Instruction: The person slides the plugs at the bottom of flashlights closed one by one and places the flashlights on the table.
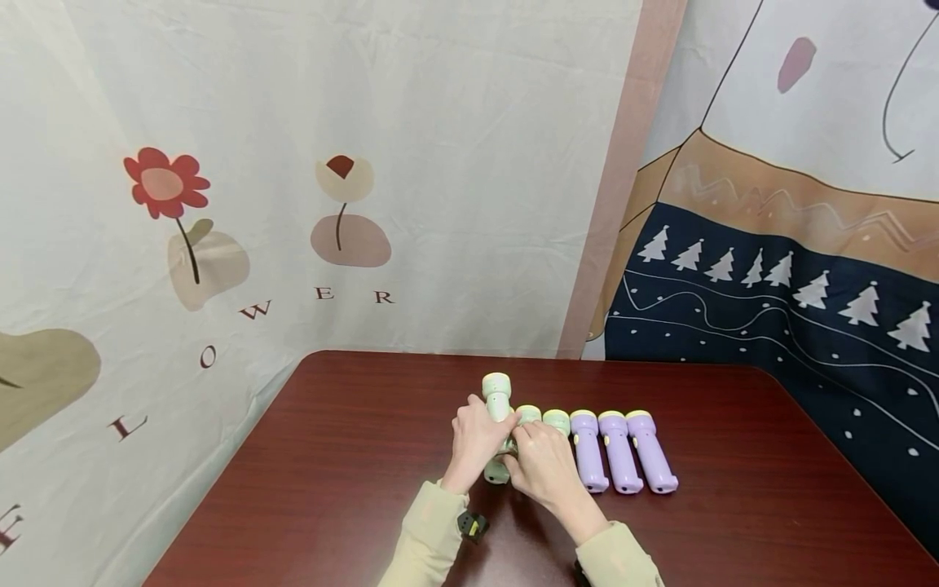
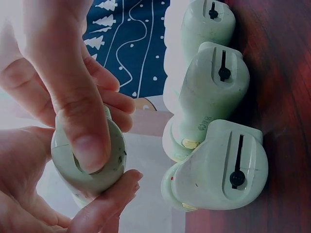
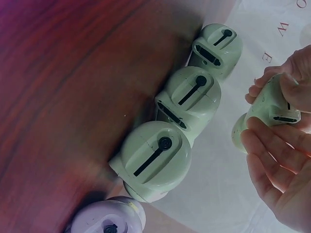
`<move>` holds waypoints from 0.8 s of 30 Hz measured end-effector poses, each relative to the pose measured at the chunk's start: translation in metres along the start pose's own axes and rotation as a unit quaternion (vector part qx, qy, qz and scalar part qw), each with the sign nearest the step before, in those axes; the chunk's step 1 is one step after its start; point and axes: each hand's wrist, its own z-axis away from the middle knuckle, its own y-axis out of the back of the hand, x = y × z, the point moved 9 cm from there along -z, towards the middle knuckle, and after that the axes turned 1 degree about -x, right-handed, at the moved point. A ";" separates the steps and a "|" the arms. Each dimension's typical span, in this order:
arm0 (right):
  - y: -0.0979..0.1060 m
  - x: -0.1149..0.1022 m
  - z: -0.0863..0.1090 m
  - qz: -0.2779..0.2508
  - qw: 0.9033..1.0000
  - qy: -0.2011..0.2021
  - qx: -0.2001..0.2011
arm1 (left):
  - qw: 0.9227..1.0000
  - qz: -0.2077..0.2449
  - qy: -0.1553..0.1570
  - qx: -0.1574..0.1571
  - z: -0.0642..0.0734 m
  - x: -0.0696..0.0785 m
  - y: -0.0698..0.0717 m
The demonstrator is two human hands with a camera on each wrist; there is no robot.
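A light green flashlight (image 1: 497, 391) is held up over the table, its wide head pointing away from me. My left hand (image 1: 475, 436) grips its barrel from the left. From the other side my right hand (image 1: 546, 465) meets it at the tail end. In the left wrist view, the right thumb (image 2: 90, 141) presses on the end face of the held flashlight (image 2: 63, 155) and covers part of it. The right fingers (image 3: 272, 150) lie alongside the barrel in the right wrist view. Whether the flashlight's light is on, I cannot tell.
Three more green flashlights, such as this nearest green one (image 3: 160, 150), lie side by side under and beside my hands. To their right continue three purple flashlights (image 1: 619, 456) in the same row. The dark red wooden table (image 1: 352, 456) ends at a printed cloth backdrop (image 1: 455, 244).
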 end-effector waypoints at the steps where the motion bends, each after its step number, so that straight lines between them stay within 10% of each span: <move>1: 0.000 0.000 0.000 0.001 1.000 -0.001 -0.001 | 1.000 0.001 0.002 -0.003 0.000 -0.001 0.000; 12: -0.006 0.001 0.001 -0.001 1.000 -0.017 -0.011 | 1.000 -0.016 -0.013 0.007 -0.003 -0.004 0.001; 24: -0.029 0.018 0.011 0.001 0.976 -0.088 -0.199 | 0.998 -0.055 -0.001 -0.019 -0.012 -0.030 0.002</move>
